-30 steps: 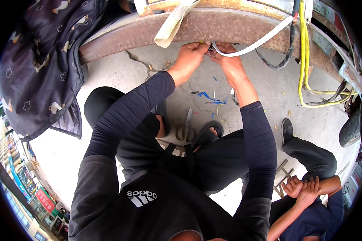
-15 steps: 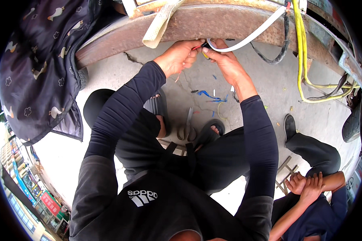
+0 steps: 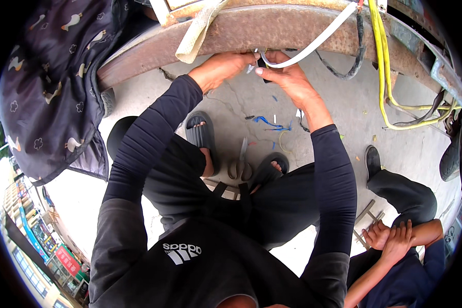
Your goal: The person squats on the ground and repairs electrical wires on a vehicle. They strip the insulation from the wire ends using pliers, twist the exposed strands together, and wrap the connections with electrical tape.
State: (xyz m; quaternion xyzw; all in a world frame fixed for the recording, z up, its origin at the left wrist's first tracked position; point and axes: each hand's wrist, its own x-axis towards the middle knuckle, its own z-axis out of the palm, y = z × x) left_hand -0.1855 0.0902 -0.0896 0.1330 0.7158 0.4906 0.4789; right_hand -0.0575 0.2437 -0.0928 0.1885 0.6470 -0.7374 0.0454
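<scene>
We note the white, flexible, tube-like cable [image 3: 325,36] bending tightly at the fingers, just below the rusty brown steel beam [image 3: 272,31]. Beside that bend, the right hand [image 3: 293,86] pinches a small black piece [image 3: 262,63]; the left hand [image 3: 219,71] seems to pinch a thin whitish strip [image 3: 250,68], contact partly hidden. Our judgement: springback in the cable could tug the pieces loose. Both arms reach forward, hands angled inward, fingertips nearly meeting.
</scene>
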